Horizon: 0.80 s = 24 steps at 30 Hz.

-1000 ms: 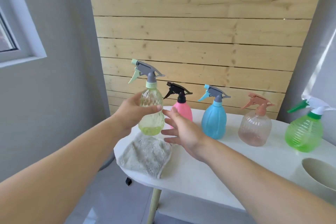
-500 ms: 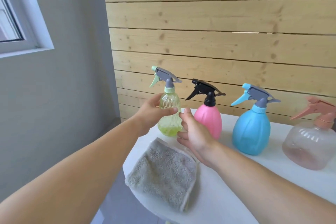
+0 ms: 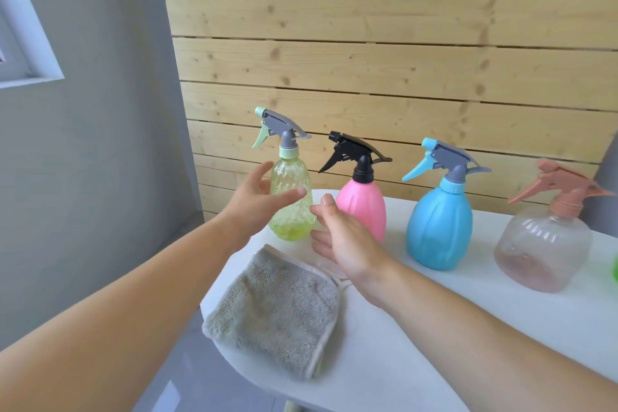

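Note:
A translucent yellow-green spray bottle with a grey and mint trigger head stands upright at the far left of the white table. My left hand is at its left side with loosened fingers. The thumb lies across the front of the bottle and the index finger is beside it. My right hand hovers just right of the bottle, fingers relaxed, holding nothing. A folded grey cloth lies on the table's left end, in front of the bottle.
To the right stand a pink bottle with a black head, a blue bottle and a clear pinkish bottle. A wooden plank wall rises behind them. The table's rounded left edge drops to the floor.
My left hand has loosened its grip on the yellow-green bottle, which now stands on the table. The view has moved closer and to the left.

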### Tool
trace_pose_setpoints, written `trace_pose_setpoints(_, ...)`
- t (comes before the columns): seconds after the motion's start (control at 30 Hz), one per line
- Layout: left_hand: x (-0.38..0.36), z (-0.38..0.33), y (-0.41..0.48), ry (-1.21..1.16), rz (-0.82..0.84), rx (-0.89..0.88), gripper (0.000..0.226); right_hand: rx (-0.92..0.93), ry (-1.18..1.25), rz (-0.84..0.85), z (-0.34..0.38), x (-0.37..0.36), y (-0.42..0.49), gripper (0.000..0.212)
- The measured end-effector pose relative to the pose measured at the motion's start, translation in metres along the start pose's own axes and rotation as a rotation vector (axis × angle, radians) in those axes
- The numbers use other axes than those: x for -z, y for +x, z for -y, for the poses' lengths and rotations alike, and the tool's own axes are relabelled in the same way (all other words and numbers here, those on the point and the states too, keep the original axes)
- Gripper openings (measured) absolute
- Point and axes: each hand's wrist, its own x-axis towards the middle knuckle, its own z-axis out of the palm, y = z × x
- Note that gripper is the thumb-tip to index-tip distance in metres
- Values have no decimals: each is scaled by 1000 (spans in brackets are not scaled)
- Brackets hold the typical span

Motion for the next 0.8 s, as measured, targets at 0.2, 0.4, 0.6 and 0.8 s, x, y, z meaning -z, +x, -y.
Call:
trace_pose_setpoints(0.2, -11, -19, -48, 130, -603, -292, 33, 305, -446, -436, 4, 44, -19, 9)
trace_pose_setpoints(0.4, -55, -17, -55, 224, -204, -326, 19, 75, -447, -439, 14, 60, 3, 47)
trace_pose_setpoints(0.6, -88, 3, -42, 307, 141, -174, 86, 56, -285, -366, 15, 55, 13, 31)
trace_pose_setpoints(0.8, -95, -12, -74, 289, -49, -340, 69, 91, -221, -321, 27, 63, -24, 22)
